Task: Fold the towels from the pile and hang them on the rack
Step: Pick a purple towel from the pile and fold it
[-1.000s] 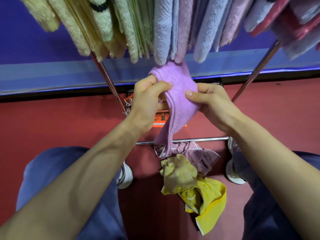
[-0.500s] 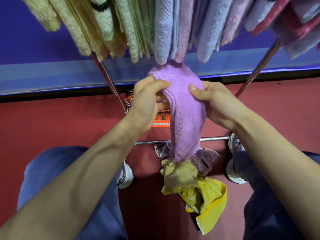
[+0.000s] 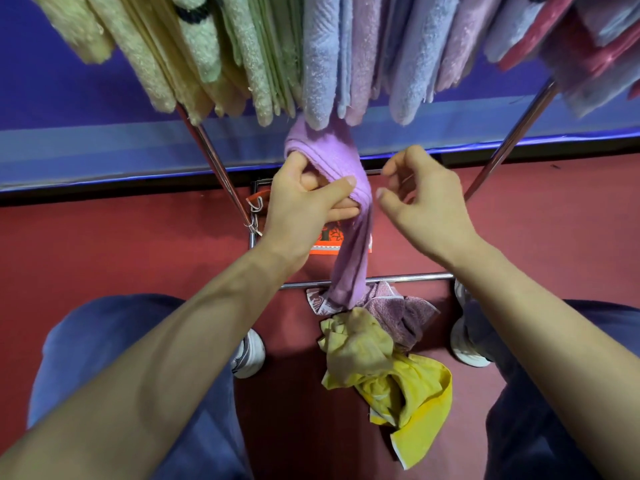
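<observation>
A folded lilac towel hangs in front of me, its top just under the row of hung towels on the metal rack. My left hand grips its left edge, thumb across the front and fingers behind. Just right of the towel, my right hand hovers without touching it, fingers loosely curled and empty. On the red floor between my feet lies the pile: a mauve towel and yellow towels.
The rack's lower crossbar runs just behind the pile, and its slanted legs rise on both sides. An orange printed item lies under the rack. My white shoes flank the pile. A blue wall stands behind.
My right hand has let go of the lilac towel and drawn off to the right. The towel has risen a little and hangs narrower from my left hand.
</observation>
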Demonstrator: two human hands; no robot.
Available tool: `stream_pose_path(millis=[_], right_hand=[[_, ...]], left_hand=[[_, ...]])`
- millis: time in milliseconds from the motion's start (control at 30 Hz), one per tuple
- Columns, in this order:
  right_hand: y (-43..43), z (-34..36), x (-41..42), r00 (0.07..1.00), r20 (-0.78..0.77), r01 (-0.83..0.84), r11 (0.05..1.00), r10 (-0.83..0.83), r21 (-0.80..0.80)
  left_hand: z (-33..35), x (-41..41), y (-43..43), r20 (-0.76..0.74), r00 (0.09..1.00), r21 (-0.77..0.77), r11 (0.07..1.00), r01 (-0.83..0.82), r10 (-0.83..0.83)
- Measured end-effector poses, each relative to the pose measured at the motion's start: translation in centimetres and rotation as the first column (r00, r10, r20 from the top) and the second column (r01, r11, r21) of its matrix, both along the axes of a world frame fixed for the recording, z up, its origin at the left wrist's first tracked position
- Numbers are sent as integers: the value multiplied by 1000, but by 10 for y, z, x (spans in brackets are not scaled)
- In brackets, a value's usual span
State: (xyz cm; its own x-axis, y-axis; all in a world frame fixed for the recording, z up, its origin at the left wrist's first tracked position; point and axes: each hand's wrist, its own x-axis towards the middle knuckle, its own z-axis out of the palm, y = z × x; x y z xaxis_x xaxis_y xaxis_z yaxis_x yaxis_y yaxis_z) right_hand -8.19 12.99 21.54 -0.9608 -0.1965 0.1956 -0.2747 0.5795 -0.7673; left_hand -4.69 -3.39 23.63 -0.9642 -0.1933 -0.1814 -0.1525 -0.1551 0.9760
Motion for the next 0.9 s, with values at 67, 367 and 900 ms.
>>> stream_pose_path(millis=[67,367,900], right_hand=[[-5,-1,6,990,62,-130,986,124,102],[-21,-19,19,999,-22,42,887,-36,461],[0,3,-12,886,-453,216,953,-100,212]], left_hand=[[0,0,0,2,1000,39,999,-28,28],[1,8,14,42,999,223,974,-41,32],[-19,6,12,387,922,397,900,-179,12]])
